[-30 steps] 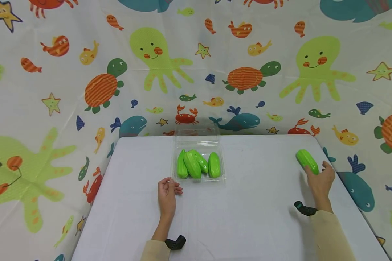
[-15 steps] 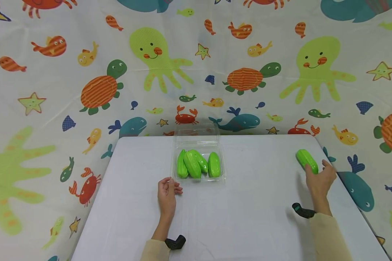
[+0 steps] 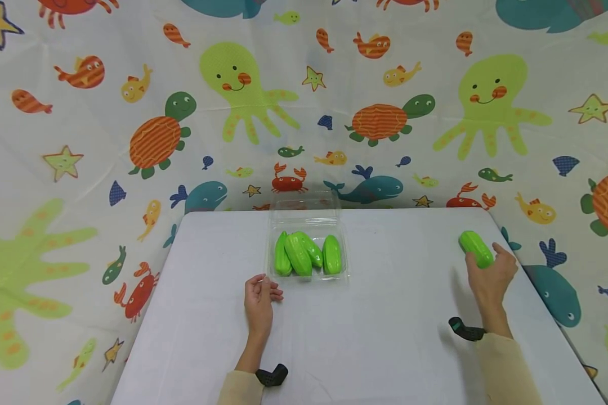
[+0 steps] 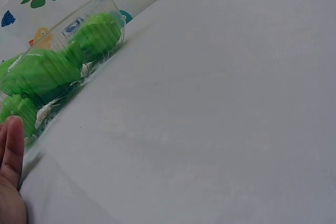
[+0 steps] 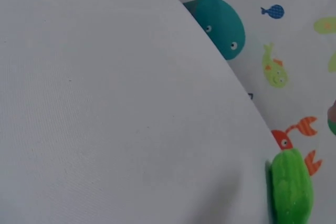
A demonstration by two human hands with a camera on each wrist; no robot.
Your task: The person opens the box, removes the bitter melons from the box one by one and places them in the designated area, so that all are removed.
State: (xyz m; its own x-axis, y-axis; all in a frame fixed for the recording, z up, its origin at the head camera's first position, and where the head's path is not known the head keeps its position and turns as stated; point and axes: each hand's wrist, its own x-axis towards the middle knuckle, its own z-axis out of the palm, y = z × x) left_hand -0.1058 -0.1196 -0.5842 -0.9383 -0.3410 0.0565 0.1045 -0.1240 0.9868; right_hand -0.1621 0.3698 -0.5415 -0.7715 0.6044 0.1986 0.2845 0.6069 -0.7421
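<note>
A bright green, ridged cucumber [image 3: 475, 248] lies on the white table's right side, and the right wrist view shows the same cucumber [image 5: 292, 187] close to the table edge. My right hand [image 3: 492, 278] is at its near end, thumb and fingers spread to either side of it. A clear plastic clamshell box [image 3: 337, 279] stands at the table's back middle, lid up, with several similar green cucumbers [image 3: 298, 256] inside. My left hand [image 3: 259, 298] rests at the box's front left corner, fingers loosely bent and holding nothing; its fingers [image 4: 16, 135] overlap the box in the left wrist view.
The white table [image 3: 385, 315] ends on the right near the lone cucumber. A cloth printed with sea animals [image 3: 304, 112] hangs behind the table and along both sides. The raised box lid [image 3: 306, 203] leans toward the cloth.
My right hand has shifted slightly left and forward, bringing its thumb and fingers to either side of the cucumber. The left hand, the cucumber and the box stay where they were.
</note>
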